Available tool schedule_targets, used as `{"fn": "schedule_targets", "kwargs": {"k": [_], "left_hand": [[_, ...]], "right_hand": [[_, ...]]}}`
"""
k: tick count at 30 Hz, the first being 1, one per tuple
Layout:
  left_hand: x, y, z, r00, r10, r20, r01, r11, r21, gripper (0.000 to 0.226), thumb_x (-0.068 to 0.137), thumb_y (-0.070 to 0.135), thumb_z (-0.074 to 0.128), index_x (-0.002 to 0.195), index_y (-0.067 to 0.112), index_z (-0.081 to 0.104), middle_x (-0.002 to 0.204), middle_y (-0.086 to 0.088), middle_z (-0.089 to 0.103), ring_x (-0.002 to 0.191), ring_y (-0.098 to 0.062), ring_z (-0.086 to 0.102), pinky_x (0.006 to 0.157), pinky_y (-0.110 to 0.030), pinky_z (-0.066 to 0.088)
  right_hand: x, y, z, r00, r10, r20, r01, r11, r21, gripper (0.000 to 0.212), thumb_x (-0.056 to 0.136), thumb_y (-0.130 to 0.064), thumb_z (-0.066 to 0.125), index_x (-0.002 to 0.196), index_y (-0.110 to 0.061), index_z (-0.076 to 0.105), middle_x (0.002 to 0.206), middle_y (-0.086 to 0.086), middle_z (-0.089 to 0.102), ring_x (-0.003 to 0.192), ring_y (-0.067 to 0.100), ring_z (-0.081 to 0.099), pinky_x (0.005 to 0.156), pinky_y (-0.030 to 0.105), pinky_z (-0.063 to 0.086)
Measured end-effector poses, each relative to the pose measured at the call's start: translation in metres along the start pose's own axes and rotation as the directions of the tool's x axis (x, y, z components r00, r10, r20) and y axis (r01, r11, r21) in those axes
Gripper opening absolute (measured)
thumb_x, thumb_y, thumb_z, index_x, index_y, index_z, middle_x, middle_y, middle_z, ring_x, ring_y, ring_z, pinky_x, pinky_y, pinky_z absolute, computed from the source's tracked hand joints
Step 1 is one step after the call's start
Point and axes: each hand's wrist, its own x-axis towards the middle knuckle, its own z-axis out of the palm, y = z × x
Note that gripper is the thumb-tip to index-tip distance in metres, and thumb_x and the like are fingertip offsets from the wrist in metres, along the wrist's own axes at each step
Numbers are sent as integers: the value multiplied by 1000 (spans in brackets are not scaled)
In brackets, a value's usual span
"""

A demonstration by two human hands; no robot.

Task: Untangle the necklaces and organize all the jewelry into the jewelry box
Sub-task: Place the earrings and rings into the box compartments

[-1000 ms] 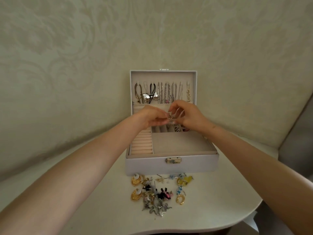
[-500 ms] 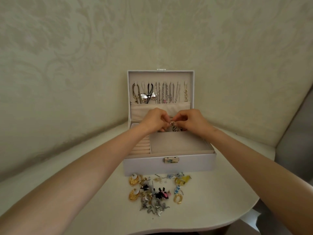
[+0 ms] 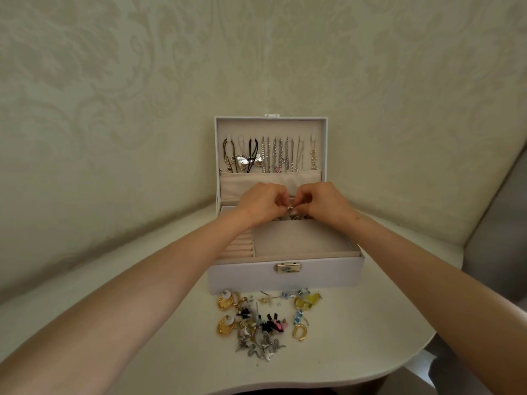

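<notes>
A white jewelry box (image 3: 285, 276) stands open on the table, its raised lid (image 3: 271, 125) lined with several necklaces (image 3: 281, 156) hanging from hooks. Over the box's rear compartments, my left hand (image 3: 261, 202) and my right hand (image 3: 325, 202) meet fingertip to fingertip, both pinching one small silvery piece of jewelry (image 3: 291, 208). What kind of piece it is stays too small to tell. A pile of loose earrings and charms (image 3: 262, 320) lies on the table in front of the box.
The box has ring rolls (image 3: 238, 248) at front left and a flat grey tray section (image 3: 302, 240) to their right. The white table (image 3: 356, 346) ends in a curved edge at front right. Patterned walls close in behind.
Both hands have dropped from in front of the lid's pocket down to the rear compartments, still pinching the small piece between them. The view has shifted slightly.
</notes>
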Motion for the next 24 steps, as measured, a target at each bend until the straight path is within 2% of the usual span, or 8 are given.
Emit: {"fn": "schedule_targets", "kwargs": {"k": [2, 4, 7, 10, 15, 19, 21, 24], "left_hand": [[-2, 1, 2, 1000, 3, 26, -3, 1000, 30, 15, 81, 17, 66, 96, 17, 69, 96, -1, 68, 92, -19, 61, 77, -30, 47], [-3, 1, 3, 1000, 7, 23, -8, 999, 52, 16, 82, 14, 64, 97, 16, 68, 97, -2, 69, 93, -20, 62, 77, -31, 48], [-6, -1, 1, 999, 36, -9, -35, 995, 95, 13, 84, 15, 62, 96, 17, 67, 100, -2, 67, 97, -21, 60, 75, -31, 45], [-8, -1, -2, 997, 70, -26, -63, 975, 211, 14, 86, 22, 61, 97, 20, 70, 107, -3, 61, 104, -21, 54, 71, -29, 39], [-24, 0, -11, 997, 81, -3, -78, 963, 258, 22, 90, 27, 56, 109, 18, 66, 112, -5, 54, 111, -21, 48, 80, -32, 39], [-69, 7, -18, 948, 277, -155, -253, 955, 155, 12, 90, 22, 57, 101, 18, 58, 95, 9, 50, 88, -10, 49, 67, -22, 34], [-99, 12, -22, 927, 350, -137, -332, 933, 138, 8, 90, 20, 56, 95, 22, 52, 88, 17, 47, 75, 0, 43, 61, -13, 32], [-136, 12, -29, 921, 386, -55, -380, 920, 96, 4, 90, 28, 50, 93, 28, 47, 80, 23, 44, 70, 5, 45, 60, -9, 37]], "right_hand": [[-2, -3, 1, 1000, -30, 4, 31, 991, -131, 14, 72, -19, 79, 82, -13, 74, 73, -5, 62, 73, 11, 54, 63, 24, 35], [-2, -4, 1, 998, -63, -1, 62, 976, -208, 15, 74, -22, 77, 87, -15, 75, 85, -2, 67, 84, 14, 53, 66, 23, 30], [-2, -5, 2, 994, -108, -8, 102, 958, -269, 16, 78, -24, 74, 92, -18, 76, 100, 3, 69, 99, 23, 53, 74, 27, 34], [-4, -6, 5, 991, -134, -5, 126, 945, -303, 18, 83, -29, 68, 97, -21, 75, 102, 6, 68, 99, 26, 54, 76, 30, 38], [-17, -13, 2, 986, -162, -28, 137, 904, -404, 25, 90, -29, 59, 112, -25, 69, 100, 7, 65, 98, 27, 54, 79, 33, 40], [-60, -37, -13, 948, -255, -189, 247, 967, -64, 16, 83, -15, 68, 95, -25, 73, 76, -10, 60, 67, 5, 51, 65, 23, 38], [-92, -49, -20, 943, -319, -98, 325, 944, 52, 15, 80, -13, 72, 86, -27, 73, 68, -15, 58, 58, 3, 48, 59, 12, 34], [-128, -53, -19, 915, -381, 134, 372, 924, 88, 12, 80, -19, 73, 86, -30, 73, 59, -15, 57, 53, 2, 49, 55, 9, 35]]}}
